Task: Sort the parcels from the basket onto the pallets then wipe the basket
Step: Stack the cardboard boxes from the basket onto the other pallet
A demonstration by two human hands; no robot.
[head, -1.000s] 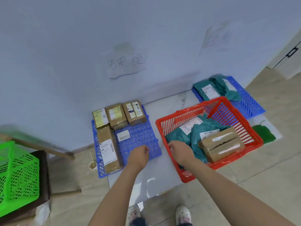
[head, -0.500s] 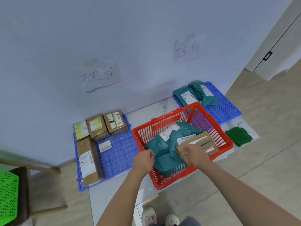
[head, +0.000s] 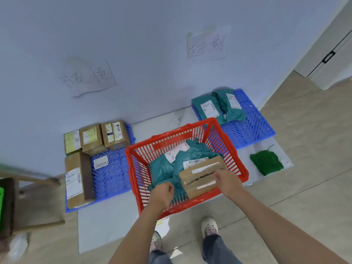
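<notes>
Wall (head: pixel 133 44): pale blue-grey, fills the upper half. Two handwritten paper signs taped on it, one at 11 o'clock (head: pixel 89 77), one at 1 o'clock (head: pixel 207 44). White door frame (head: pixel 327 44) at 2 o'clock.

Floor (head: pixel 304 168): beige tiles, with a white marbled sheet (head: pixel 106 221) under the work area.

Red basket (head: pixel 186 162) at centre, on the sheet. Inside: teal mailer bags (head: pixel 163 168) with white labels, and a torn brown cardboard parcel (head: pixel 202 176) lying on top of them toward the near right.

Left blue pallet (head: pixel 112 172) at 9 o'clock, just beside the basket: three small brown boxes (head: pixel 95 138) in a row along the wall side, one long brown box (head: pixel 78 180) on its left edge, a loose white barcode label (head: pixel 101 162).

Right blue pallet (head: pixel 247 126) at 2 o'clock behind the basket, against the wall: two teal bags (head: pixel 219 107) on it.

Wooden chair (head: pixel 28 202) at 8 o'clock, partly out of frame, blurred; a bright green item at its edge, cannot tell what.

Green cloth (head: pixel 266 162) at 3 o'clock on the sheet, apart from the basket.

Right hand (head: pixel 226 181): fingers curled over the cardboard parcel's right end, gripping it.

Left hand (head: pixel 162 195): over the basket's near left part, fist closed above the teal bags; nothing visibly held.

Two white shoes (head: pixel 209 225) at 6 o'clock.
</notes>
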